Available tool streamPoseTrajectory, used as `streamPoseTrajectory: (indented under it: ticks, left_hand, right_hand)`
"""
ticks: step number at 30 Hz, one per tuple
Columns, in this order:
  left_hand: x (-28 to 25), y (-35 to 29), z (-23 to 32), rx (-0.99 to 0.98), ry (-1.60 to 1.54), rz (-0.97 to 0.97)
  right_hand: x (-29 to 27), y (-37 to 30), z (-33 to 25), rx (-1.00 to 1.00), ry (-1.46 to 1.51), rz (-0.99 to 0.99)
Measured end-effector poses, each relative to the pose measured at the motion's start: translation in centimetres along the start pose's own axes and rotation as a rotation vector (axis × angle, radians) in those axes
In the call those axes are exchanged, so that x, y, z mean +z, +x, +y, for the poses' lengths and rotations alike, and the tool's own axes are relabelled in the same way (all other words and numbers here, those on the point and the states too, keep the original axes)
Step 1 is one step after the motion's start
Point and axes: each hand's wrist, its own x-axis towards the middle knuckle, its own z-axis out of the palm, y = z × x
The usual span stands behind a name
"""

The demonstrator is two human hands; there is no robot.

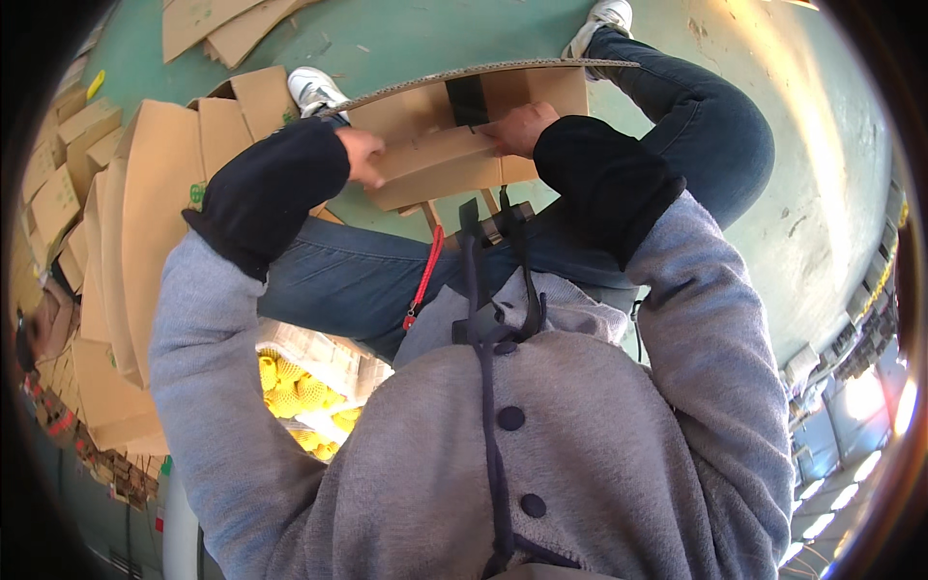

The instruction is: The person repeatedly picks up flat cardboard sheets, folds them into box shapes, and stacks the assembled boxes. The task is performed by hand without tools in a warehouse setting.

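A brown cardboard box (435, 178) is held between my legs, its top open toward me. A dark strip (468, 102) shows on its inner far side. My left hand (363, 158) grips the left end of the near flap, thumb and fingers bent around the cardboard. Farther right, my right hand (523, 129) has its fingers curled over the flap's right part. Some of its fingertips are hidden against the cardboard.
Folded cardboard boxes (159, 193) stand in a stack on the left. Flat cardboard sheets (227, 29) lie on the green floor (387, 43) ahead. Yellow net-wrapped items (300, 391) sit beside my left elbow. A red strap (425, 275) hangs at my lap.
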Motion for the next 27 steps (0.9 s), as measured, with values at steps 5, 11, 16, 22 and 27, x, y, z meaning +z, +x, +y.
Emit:
streamPoseTrajectory:
  ticks: [5, 11, 16, 22, 27]
  left_hand:
    - [2.2, -0.1, -0.1, 0.041, 0.034, 0.124]
    - [3.0, 4.2, -0.1, 0.007, 0.106, 0.088]
    - [3.8, 6.5, -3.8, -0.059, 0.034, 0.382]
    - [7.3, 12.7, -7.1, -0.283, -0.030, 0.638]
    - [4.6, 9.4, -4.1, -0.337, 0.111, 0.554]
  right_hand:
    - [0.2, 0.4, -1.0, -0.035, -0.168, -0.086]
    - [3.0, 0.9, -4.5, -0.332, 0.062, 0.362]
    - [4.6, 2.3, -7.9, -0.293, 0.117, 0.458]
    - [3.7, 3.1, -7.2, -0.240, 0.277, 0.183]
    - [1.2, 5.9, -5.9, -0.249, 0.196, 0.026]
